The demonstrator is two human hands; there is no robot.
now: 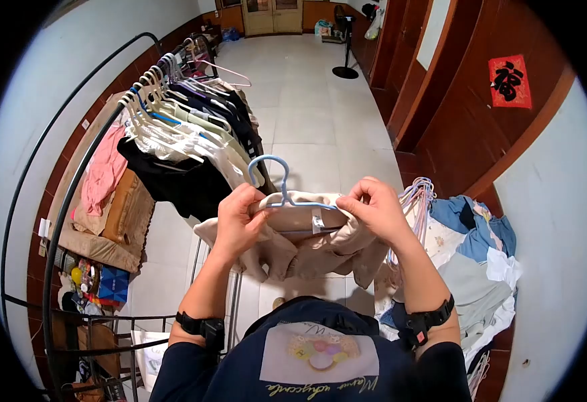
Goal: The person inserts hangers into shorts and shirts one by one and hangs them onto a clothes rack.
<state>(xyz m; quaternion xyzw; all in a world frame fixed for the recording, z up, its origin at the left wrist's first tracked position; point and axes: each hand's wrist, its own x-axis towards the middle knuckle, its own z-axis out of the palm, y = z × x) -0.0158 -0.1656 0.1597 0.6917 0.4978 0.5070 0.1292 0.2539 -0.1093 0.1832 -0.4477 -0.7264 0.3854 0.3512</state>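
Observation:
Between my two hands hangs a beige garment (286,251) with a white label inside its neck. A light blue hanger (284,175) sits in its neck opening, its hook standing up above the collar. My left hand (243,218) pinches the collar at the left, beside the hanger's hook. On the right, my right hand (374,206) grips the other side of the collar, thumb and fingers pressed together. The hanger's lower bar shows partly inside the garment; its ends are hidden by cloth and hands.
A black clothes rack (92,151) on the left carries several garments on hangers. Behind it stands a brown sofa (122,214) with a pink cloth (104,167). At right lie piled clothes (471,288) and a bunch of hangers (419,194). A fan (345,70) stands farther back.

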